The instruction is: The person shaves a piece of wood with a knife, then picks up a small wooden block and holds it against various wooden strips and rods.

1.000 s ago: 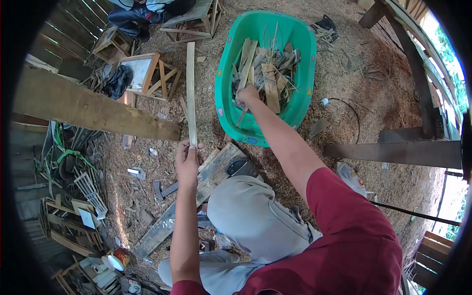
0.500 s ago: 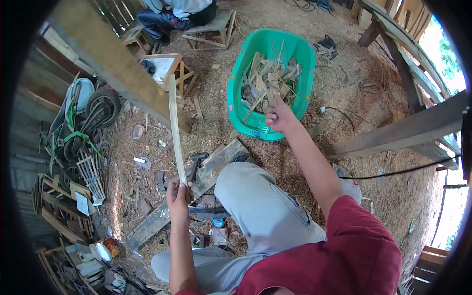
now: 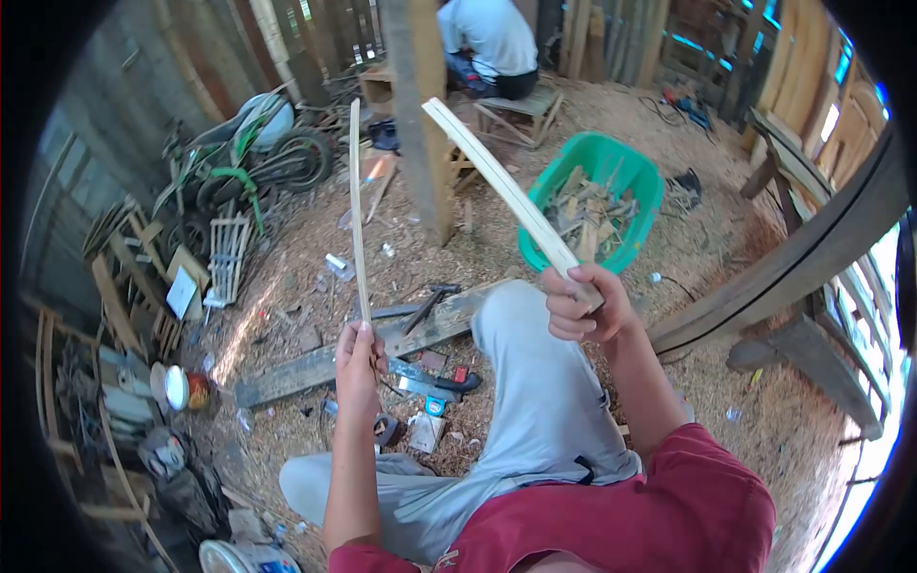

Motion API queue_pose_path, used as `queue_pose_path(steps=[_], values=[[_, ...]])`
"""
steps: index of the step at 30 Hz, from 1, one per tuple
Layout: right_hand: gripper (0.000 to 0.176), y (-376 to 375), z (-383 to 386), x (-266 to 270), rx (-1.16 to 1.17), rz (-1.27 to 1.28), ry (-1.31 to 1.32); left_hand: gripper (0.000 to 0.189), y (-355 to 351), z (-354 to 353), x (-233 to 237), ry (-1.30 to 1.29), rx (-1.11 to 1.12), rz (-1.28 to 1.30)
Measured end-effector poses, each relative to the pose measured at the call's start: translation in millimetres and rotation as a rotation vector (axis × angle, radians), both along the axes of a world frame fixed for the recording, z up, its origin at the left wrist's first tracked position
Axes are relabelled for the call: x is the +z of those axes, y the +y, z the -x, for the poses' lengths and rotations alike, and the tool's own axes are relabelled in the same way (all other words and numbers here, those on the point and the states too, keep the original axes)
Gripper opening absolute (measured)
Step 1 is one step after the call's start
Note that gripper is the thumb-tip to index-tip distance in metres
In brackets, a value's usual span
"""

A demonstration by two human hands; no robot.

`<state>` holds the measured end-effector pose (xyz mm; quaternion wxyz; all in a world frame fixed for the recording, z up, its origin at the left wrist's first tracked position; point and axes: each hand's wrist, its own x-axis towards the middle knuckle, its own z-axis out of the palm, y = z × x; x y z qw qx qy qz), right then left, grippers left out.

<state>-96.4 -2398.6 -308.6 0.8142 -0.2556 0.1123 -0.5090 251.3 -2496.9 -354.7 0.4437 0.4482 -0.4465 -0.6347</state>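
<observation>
My left hand (image 3: 360, 358) is closed on the lower end of a thin wooden strip (image 3: 357, 210), which points upward. In my right hand (image 3: 590, 304) is a wider pale wooden stick (image 3: 501, 181), gripped at its lower end and slanting up to the left. The two pieces are apart. Behind my right hand stands a green plastic tub (image 3: 630, 158) with wood scraps (image 3: 590, 210) in it. A hammer (image 3: 425, 310) rests by a long plank (image 3: 287, 374) on the ground, beyond my left hand. Near my legs lies a blue tape measure (image 3: 436, 406).
A wooden post (image 3: 420, 124) rises ahead, and a slanted beam (image 3: 783, 277) crosses at right. A motorbike (image 3: 239, 162) stands at left among wood pieces. Another person (image 3: 492, 38) sits on a low wooden stool (image 3: 523, 110) at the back. Shavings cover the ground.
My right hand has come back from over the tub and now holds up a wooden stick. My left hand keeps its strip. The view has tilted upward.
</observation>
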Motion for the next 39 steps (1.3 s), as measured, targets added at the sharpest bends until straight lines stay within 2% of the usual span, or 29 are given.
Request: queue_pose_path(steps=[6,12,15,18,21,25,29,32,35,39], values=[[0.03,-6,-88,11,0.26,0.04,0.157,0.019,18,-50,12,0.069,0.134,0.025],[0.04,-10,-153,10,0.34,0.073,0.398,0.013,33,-63,34,0.196,0.246,0.032],[0.044,-14,-169,2,0.389,0.106,0.462,0.014,32,-71,32,0.351,0.245,0.027],[0.046,-15,-181,-6,0.374,0.133,0.62,0.014,31,-78,29,0.392,0.24,0.015],[0.044,-15,-192,-12,0.411,0.208,0.661,0.02,30,-82,28,0.389,0.261,0.031],[0.047,-21,-198,-25,0.582,0.26,0.78,0.026,27,-79,24,0.438,0.315,0.003],[0.046,-30,-207,-49,0.572,0.418,0.896,0.023,19,-81,5,0.335,0.345,0.064],[0.037,-29,-221,-69,0.181,0.316,0.955,0.021,18,-81,4,0.198,0.367,0.099],[0.029,-38,-225,-86,-0.078,0.183,0.997,0.022,22,-71,6,0.097,0.383,0.117],[0.023,-37,-232,-95,-0.274,0.085,0.947,0.022,25,-54,-6,0.083,0.381,0.145]])
